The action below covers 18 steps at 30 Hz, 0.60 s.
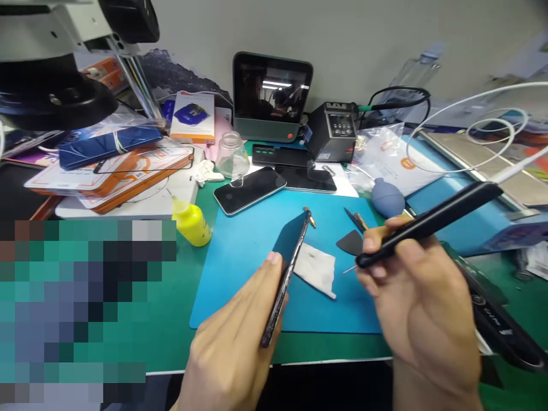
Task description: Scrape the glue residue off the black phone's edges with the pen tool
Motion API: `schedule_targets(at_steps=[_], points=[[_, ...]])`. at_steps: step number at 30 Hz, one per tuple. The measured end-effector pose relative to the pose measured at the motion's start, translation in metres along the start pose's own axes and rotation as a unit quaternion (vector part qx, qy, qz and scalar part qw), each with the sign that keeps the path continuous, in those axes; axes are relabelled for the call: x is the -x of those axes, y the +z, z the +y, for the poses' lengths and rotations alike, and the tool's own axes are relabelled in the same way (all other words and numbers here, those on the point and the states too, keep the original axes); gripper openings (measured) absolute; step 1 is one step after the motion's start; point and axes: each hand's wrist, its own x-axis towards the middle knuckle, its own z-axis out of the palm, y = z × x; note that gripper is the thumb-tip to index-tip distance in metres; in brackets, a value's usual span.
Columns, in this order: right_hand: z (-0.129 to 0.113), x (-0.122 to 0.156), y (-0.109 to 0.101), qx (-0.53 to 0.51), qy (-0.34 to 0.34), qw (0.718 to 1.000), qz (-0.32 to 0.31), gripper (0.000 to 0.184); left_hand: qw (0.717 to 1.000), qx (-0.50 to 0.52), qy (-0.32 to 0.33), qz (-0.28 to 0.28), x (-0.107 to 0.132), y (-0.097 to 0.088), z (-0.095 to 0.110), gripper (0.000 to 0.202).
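Note:
My left hand grips a dark smartphone, tilted up and seen nearly edge-on. Its narrow side shows a rough, scratched rim; whether it is a whole phone or only its screen I cannot tell. My right hand is closed around a black corded pen-shaped tool, whose thin metal tip points left, apart from the phone. Below and between the hands lies a white wipe on the blue mat. Beside the tool's tip are a black triangular pick and a small brass-coloured bit.
Several phones, one of them a black-screened phone, lie behind the mat. A yellow bottle stands left, a blue air blower right. At the back are a smart display, a soldering station and a glass jar. A microscope overhangs upper left.

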Motion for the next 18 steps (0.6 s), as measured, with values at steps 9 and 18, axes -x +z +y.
schedule_targets(at_steps=[9,18], points=[[0.005,0.027,0.013,-0.195,-0.011,0.981,-0.006,0.021,0.946,-0.193,0.259,-0.036,-0.008,-0.007,-0.032,0.059],[0.008,0.040,0.015,-0.224,-0.008,0.974,0.022,0.023,0.943,-0.201,0.265,-0.019,-0.005,-0.005,-0.032,0.049]])
